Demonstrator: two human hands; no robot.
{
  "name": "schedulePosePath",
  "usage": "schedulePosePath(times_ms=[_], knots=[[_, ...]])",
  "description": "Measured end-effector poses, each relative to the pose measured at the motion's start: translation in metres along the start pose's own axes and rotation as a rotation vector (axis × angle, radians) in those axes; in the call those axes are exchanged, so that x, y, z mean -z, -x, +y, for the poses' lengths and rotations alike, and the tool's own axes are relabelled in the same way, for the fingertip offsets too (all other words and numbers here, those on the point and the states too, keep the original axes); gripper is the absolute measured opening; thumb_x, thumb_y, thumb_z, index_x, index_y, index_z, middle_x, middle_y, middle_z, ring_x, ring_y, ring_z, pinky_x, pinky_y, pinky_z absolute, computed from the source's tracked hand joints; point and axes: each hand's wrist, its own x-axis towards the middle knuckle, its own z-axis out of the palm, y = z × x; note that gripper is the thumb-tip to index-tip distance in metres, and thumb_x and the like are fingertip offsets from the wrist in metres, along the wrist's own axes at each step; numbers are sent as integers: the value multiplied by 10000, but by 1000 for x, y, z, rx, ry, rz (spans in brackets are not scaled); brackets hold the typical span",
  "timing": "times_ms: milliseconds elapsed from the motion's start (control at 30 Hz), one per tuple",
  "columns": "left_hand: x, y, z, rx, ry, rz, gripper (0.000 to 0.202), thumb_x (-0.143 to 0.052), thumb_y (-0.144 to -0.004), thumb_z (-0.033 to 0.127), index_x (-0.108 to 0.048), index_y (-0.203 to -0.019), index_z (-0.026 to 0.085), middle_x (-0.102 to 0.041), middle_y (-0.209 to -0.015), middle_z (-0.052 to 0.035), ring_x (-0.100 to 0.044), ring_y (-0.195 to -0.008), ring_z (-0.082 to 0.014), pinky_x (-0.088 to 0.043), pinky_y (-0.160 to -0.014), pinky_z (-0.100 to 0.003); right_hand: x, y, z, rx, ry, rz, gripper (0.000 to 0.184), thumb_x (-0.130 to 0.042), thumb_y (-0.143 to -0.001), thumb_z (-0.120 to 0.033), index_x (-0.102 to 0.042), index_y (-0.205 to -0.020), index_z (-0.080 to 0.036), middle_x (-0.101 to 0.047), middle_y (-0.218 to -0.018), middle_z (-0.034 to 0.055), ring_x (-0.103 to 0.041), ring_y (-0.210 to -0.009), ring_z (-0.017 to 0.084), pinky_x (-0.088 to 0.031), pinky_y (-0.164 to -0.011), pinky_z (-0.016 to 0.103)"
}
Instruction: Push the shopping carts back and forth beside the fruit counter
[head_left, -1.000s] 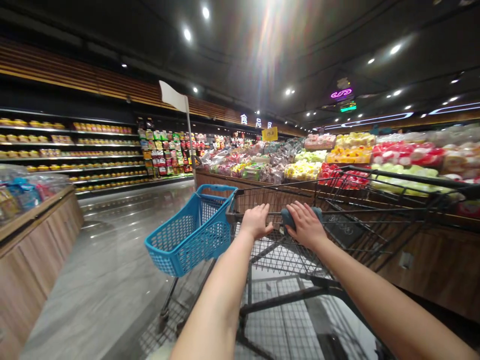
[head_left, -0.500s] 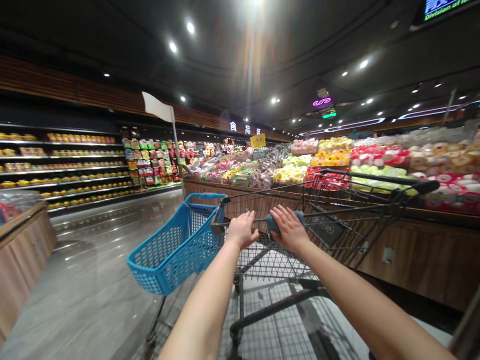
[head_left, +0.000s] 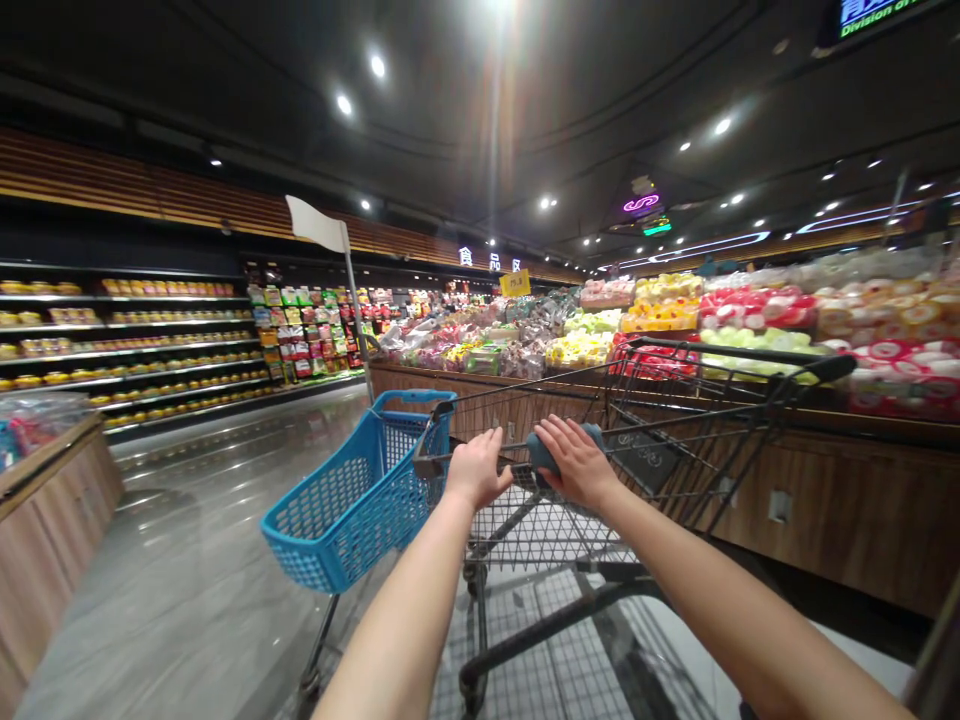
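Note:
A dark metal shopping cart [head_left: 555, 535] stands side-on in front of me. My left hand [head_left: 477, 470] grips its near top rail close to the left corner, fingers over the bar and thumb apart below. Beside it, my right hand [head_left: 576, 460] presses a blue-grey cloth [head_left: 541, 455] around the same rail. Part of the cloth is covered by the fingers. The cart's handle [head_left: 832, 370] is at the upper right, away from both hands. A blue plastic basket cart [head_left: 334, 520] with a white flag [head_left: 316, 223] stands against the cart's left end.
Behind the cart runs a wooden display counter [head_left: 840, 500] heaped with packaged sweets [head_left: 757, 310]. Stocked wall shelves [head_left: 172, 345] line the left side. A lower wooden counter [head_left: 60, 540] stands at the left edge, beside the shiny floor [head_left: 187, 590].
Both hands have shifted slightly left along with the rail, the cloth still under the right hand. The cart's handle appears a little further left, and the view has tilted slightly.

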Motion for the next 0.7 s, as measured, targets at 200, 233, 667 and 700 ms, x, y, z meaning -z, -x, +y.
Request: schedulePosePath(times_ms=[200,233,667,700], knots=[[4,9,-2,-4,-12,4,705,-508,-838,396,-359,-1464,110,-483,-1466,-145,-449,-1338,-276,-410,-1030,-421,14,23,27,-8,74,-4,652,-485,-932,-429,-319,-1496,-147,-393,-1518,109,-274,-1439,257,-236,-1182,460],[4,10,-2,-4,-8,8,707,-508,-836,398,-358,-1466,113,-475,-1473,-143,-443,-1344,-279,-409,-1029,-424,17,30,35,-39,95,7,642,-483,-934,-432,-328,-1490,-149,-404,-1511,108,-277,-1438,257,-234,-1181,463],[-1,4,9,29,42,62,746,-455,-873,580,-397,-1452,113,-450,-1485,-168,-418,-1366,-303,-371,-1046,-447,0,10,-1,-180,139,56,701,-463,-914,-549,-379,-1445,-98,-468,-1453,139,-279,-1427,290,-137,-1194,504],[-1,4,8,28,39,64,741,-439,-883,590,-397,-1453,119,-452,-1484,-167,-420,-1364,-303,-372,-1045,-450,-2,6,-6,-181,128,62,688,-459,-920,-539,-379,-1447,-104,-459,-1464,131,-270,-1432,285,-132,-1196,501]])
